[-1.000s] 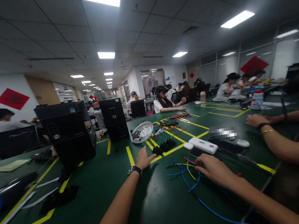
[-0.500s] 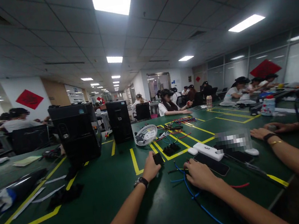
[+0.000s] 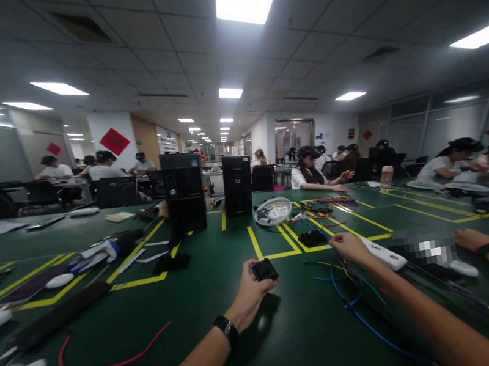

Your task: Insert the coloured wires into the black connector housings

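My left hand (image 3: 256, 286) is closed around a small black rectangular block (image 3: 265, 270), held a little above the green table. A dark band is on that wrist. My right hand (image 3: 350, 248) reaches forward with its fingertips pressed together. Whatever lies between those fingertips, if anything, is too small to tell. Just left of them sits a heap of small black parts (image 3: 312, 238). Below the right hand lies a bundle of blue wires (image 3: 344, 297), with a few yellow-green ones among it.
A white basket (image 3: 273, 212) stands behind the black parts, before two black computer cases (image 3: 238, 185). Right of my hand lies a white power bank-like bar (image 3: 383, 254). A co-worker's hands (image 3: 471, 240) are at the far right. A red wire (image 3: 120, 365) curves at left.
The view has swung left. My right hand has left the blue wires and moved forward towards the black parts. My left hand keeps the black block, now tilted up more.
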`<action>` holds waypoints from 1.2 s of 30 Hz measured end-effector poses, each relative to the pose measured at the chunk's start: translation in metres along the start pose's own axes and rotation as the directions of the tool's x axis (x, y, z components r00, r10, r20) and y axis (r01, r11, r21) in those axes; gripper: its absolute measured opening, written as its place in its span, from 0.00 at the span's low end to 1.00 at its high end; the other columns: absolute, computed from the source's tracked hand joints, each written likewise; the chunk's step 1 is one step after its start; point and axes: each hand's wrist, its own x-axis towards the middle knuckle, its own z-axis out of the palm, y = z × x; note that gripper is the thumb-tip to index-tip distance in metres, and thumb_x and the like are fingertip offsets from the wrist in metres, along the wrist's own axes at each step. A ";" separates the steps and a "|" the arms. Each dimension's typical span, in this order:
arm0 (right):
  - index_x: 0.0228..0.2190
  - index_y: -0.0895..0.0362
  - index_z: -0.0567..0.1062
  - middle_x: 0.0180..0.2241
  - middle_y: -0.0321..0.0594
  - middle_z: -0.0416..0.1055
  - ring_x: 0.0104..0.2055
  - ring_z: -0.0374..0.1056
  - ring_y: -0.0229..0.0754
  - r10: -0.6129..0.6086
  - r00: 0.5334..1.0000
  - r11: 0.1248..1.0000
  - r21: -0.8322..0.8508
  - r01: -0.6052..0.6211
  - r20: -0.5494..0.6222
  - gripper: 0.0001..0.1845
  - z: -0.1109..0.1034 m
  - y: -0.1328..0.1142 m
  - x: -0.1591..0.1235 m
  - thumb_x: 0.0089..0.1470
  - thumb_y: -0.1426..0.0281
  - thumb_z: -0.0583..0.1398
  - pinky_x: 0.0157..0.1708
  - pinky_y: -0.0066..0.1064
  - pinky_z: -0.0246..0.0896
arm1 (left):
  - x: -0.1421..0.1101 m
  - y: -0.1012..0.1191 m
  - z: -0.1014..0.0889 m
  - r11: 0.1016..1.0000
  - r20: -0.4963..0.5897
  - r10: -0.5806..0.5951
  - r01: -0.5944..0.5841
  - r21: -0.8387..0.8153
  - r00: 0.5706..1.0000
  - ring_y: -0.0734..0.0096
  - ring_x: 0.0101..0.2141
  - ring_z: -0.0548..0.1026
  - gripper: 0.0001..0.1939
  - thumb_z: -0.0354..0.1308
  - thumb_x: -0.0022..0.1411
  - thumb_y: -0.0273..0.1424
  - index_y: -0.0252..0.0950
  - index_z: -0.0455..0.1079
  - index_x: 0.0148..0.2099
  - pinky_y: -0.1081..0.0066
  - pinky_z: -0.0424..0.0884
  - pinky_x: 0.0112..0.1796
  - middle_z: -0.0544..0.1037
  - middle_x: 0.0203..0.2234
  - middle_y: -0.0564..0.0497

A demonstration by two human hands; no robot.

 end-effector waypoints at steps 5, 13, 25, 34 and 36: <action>0.36 0.61 0.76 0.36 0.51 0.75 0.37 0.71 0.51 0.101 0.977 0.988 0.133 -0.076 -0.189 0.21 -0.021 -0.006 0.016 0.54 0.62 0.49 0.31 0.33 0.58 | -0.014 0.006 -0.011 0.986 -0.033 -0.030 0.025 -0.164 0.999 0.69 0.35 0.76 0.26 0.60 0.48 0.19 0.41 0.52 0.46 0.63 0.71 0.41 0.69 0.40 0.48; 0.40 0.61 0.72 0.36 0.51 0.75 0.37 0.70 0.51 -0.188 0.785 0.956 0.073 0.284 -0.590 0.21 -0.017 -0.098 -0.005 0.57 0.60 0.48 0.38 0.36 0.59 | 0.006 0.010 -0.029 0.966 -0.121 -0.023 -0.009 -0.259 0.992 0.70 0.34 0.74 0.22 0.50 0.55 0.20 0.41 0.53 0.50 0.64 0.73 0.37 0.68 0.40 0.45; 0.37 0.57 0.71 0.31 0.42 0.74 0.30 0.71 0.42 -0.457 0.856 0.709 0.483 0.514 -0.241 0.15 0.093 -0.176 -0.071 0.60 0.62 0.49 0.31 0.28 0.63 | 0.030 0.023 -0.061 0.936 -0.270 0.153 -0.227 -0.270 0.951 0.69 0.35 0.76 0.16 0.48 0.58 0.22 0.39 0.54 0.48 0.66 0.72 0.38 0.73 0.37 0.46; 0.35 0.57 0.72 0.24 0.38 0.72 0.24 0.69 0.39 -0.500 0.835 0.669 0.510 0.541 -0.230 0.13 0.097 -0.176 -0.078 0.59 0.64 0.51 0.25 0.26 0.60 | 0.029 0.023 -0.058 0.933 -0.263 0.160 -0.232 -0.274 0.952 0.67 0.35 0.77 0.16 0.48 0.58 0.22 0.38 0.55 0.48 0.66 0.71 0.38 0.75 0.35 0.47; 0.35 0.57 0.72 0.23 0.37 0.71 0.23 0.68 0.38 -0.500 0.831 0.661 0.512 0.549 -0.245 0.13 0.099 -0.175 -0.078 0.59 0.64 0.51 0.24 0.26 0.59 | 0.029 0.023 -0.058 0.933 -0.268 0.163 -0.237 -0.272 0.949 0.67 0.35 0.77 0.16 0.49 0.58 0.22 0.38 0.55 0.48 0.65 0.71 0.39 0.75 0.35 0.47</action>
